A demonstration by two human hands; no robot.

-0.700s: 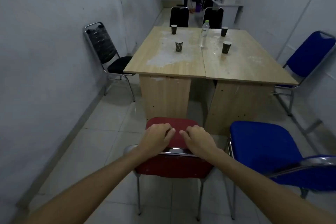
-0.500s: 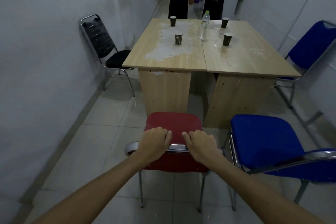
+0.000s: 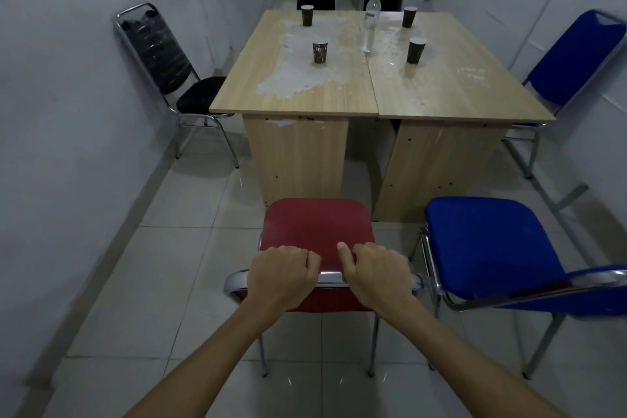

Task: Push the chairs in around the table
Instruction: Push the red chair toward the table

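- A person's left hand and right hand are both curling over the chrome top rail of a red padded chair with a tubular metal frame; each grip is closed around that rail, fingers wrapping forward over it, knuckles uppermost.
- The two grips are sitting side by side near the middle of the rail, with a short stretch of bare chrome showing between them.
- The red seat is lying just ahead of the grips, its front edge standing near the panel legs of the light wooden counter, not yet tucked under.
- To the right of the grips, a blue padded chair with a chrome frame is standing just beside the red one, also pulled out.
- Far ahead of the grips, four dark paper cups and a clear plastic bottle are standing on the counter.
- The chair is looking light and stiff, so it should be sliding readily on the glossy tiled floor; the smooth chrome could be slippery, so holding the top rail with both hands appears the steadiest place.
- Pushing unevenly might be swinging the legs into the blue chair's frame.
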